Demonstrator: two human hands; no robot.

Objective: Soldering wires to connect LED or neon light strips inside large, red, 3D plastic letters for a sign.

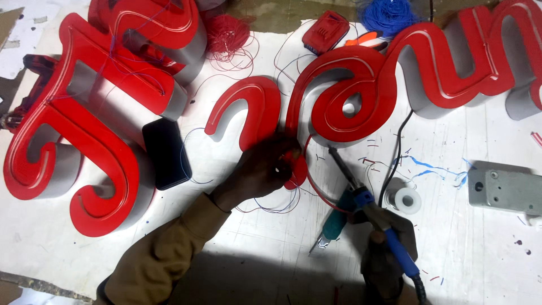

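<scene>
White counter, stained and strewn with wire clippings, seen from above. Centre: a red curved sign letter with grey side walls, standing just left of a larger red looping sign piece that runs to the far right. Left: 2 further red channel letters, one partly stacked on the other; a black phone leans against their near right edge. The left hand, in a tan sleeve, is closed around the lower tip of the looping piece, pinching thin red wires there. The right hand grips the blue handle of a soldering iron, its tip aimed far-left toward the wires but apart from them. A teal tool lies beneath the iron. Right of the iron: a white solder spool and a grey metal box, its contents not visible. Far edge: loose red wire coil, blue wire coil, red battery pack.
</scene>
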